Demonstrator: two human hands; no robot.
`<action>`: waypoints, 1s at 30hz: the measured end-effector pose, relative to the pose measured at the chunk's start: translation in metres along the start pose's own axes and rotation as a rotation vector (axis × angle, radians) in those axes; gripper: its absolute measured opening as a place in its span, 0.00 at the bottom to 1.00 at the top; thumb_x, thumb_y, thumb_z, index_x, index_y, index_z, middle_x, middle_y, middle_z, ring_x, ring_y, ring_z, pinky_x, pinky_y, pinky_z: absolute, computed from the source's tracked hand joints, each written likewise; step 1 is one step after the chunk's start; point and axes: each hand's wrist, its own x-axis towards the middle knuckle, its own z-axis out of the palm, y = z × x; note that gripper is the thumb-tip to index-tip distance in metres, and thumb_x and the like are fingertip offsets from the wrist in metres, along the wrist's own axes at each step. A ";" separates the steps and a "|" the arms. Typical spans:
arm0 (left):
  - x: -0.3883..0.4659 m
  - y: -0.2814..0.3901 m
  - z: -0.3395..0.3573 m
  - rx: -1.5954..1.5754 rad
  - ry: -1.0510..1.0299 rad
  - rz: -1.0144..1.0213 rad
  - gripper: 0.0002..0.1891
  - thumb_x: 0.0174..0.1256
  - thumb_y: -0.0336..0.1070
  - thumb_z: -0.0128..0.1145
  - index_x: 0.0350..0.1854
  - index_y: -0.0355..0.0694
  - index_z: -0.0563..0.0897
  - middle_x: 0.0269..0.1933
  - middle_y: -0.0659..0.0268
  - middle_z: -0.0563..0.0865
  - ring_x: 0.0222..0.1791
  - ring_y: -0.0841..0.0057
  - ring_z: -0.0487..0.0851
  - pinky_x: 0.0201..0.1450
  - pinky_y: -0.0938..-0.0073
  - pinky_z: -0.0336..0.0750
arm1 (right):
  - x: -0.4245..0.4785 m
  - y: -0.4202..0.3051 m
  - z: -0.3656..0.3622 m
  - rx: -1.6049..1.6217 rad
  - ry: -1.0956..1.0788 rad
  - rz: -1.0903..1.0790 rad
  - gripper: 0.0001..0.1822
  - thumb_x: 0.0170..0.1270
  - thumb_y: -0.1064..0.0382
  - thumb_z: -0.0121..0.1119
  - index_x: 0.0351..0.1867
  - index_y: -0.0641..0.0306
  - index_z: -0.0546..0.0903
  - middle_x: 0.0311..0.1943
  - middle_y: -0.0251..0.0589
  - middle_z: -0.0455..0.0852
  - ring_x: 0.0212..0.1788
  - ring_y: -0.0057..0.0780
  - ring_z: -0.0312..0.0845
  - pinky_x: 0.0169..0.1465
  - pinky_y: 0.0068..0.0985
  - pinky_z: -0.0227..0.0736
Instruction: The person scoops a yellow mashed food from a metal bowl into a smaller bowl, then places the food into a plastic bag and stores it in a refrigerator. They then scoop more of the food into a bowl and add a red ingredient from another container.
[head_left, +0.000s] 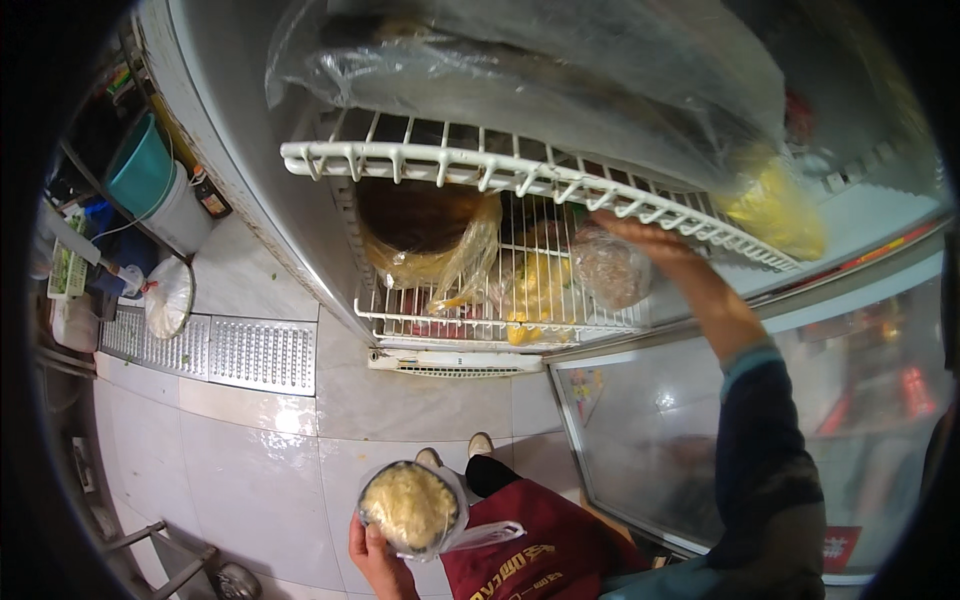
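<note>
My left hand (379, 559) holds a round dark bowl of pale yellow minced food (411, 504), wrapped in a clear plastic bag, low in front of my apron. My right hand (651, 238) reaches into the open upright fridge, below the upper white wire shelf (480, 159). Its fingers are beside a clear bag of pinkish-brown food (611, 270) and partly hidden by that shelf, so its grip is unclear. Left of it on the lower wire shelf (480, 322) are a bag with yellow pieces (541, 289) and a bagged container of dark brown content (420, 217).
A large clear plastic bag (540, 82) and a yellow bag (780, 202) lie on the upper shelf. The glass fridge door (645, 442) stands open at right. Beyond the fridge's left side are a teal bucket (142, 169), a dark bottle (211, 193) and a metal drain grate (262, 352).
</note>
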 end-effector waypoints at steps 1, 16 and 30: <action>-0.004 0.014 0.022 0.001 0.045 0.003 0.22 0.70 0.41 0.52 0.59 0.29 0.75 0.50 0.59 0.83 0.48 0.73 0.83 0.50 0.73 0.78 | 0.014 0.005 -0.009 -0.274 0.286 -0.085 0.25 0.77 0.55 0.42 0.73 0.50 0.63 0.67 0.47 0.65 0.69 0.33 0.62 0.66 0.35 0.69; 0.114 0.049 0.300 0.053 -0.400 0.056 0.28 0.67 0.45 0.63 0.65 0.36 0.75 0.50 0.64 0.82 0.42 0.79 0.79 0.40 0.78 0.75 | 0.063 0.110 -0.093 -0.724 1.096 -1.394 0.30 0.77 0.56 0.48 0.77 0.47 0.57 0.62 0.39 0.75 0.51 0.30 0.81 0.57 0.38 0.78; 0.277 -0.034 0.407 0.325 -0.141 0.439 0.16 0.61 0.37 0.58 0.48 0.34 0.78 0.44 0.48 0.86 0.44 0.53 0.84 0.49 0.59 0.77 | -0.013 -0.048 -0.154 -0.439 1.028 -1.683 0.15 0.57 0.68 0.64 0.46 0.64 0.78 0.40 0.43 0.84 0.39 0.37 0.82 0.48 0.37 0.81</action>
